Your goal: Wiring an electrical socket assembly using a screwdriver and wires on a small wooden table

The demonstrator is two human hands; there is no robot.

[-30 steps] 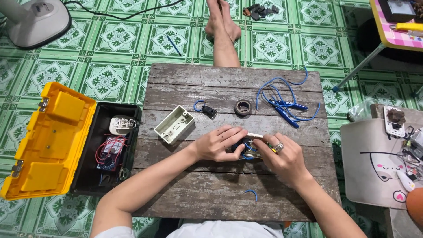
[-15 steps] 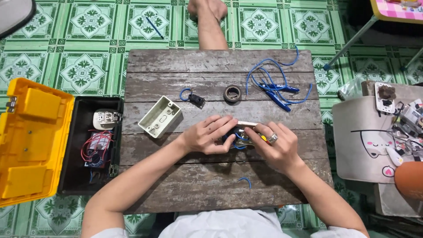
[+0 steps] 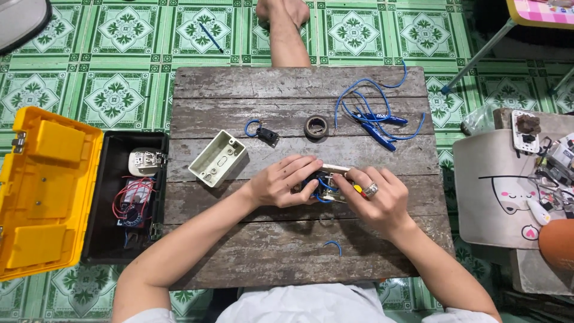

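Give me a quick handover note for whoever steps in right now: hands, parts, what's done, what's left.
Left hand and right hand, which wears a ring, both grip a small wired part with blue wires at mid-table. What the fingers are doing to it is hidden.
The white mounting box lies empty to the left, apart from the hands. Tape roll, small black part and blue-handled pliers with blue wire lie beyond.
Open yellow toolbox is on the floor, left.
Done: wires meet the part. Left: the part is not in the box.

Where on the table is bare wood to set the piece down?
Bare planks: the far left strip of the table beyond the white box, and the near edge left of the blue wire scrap. Crowded: the far right, with blue wires and pliers.
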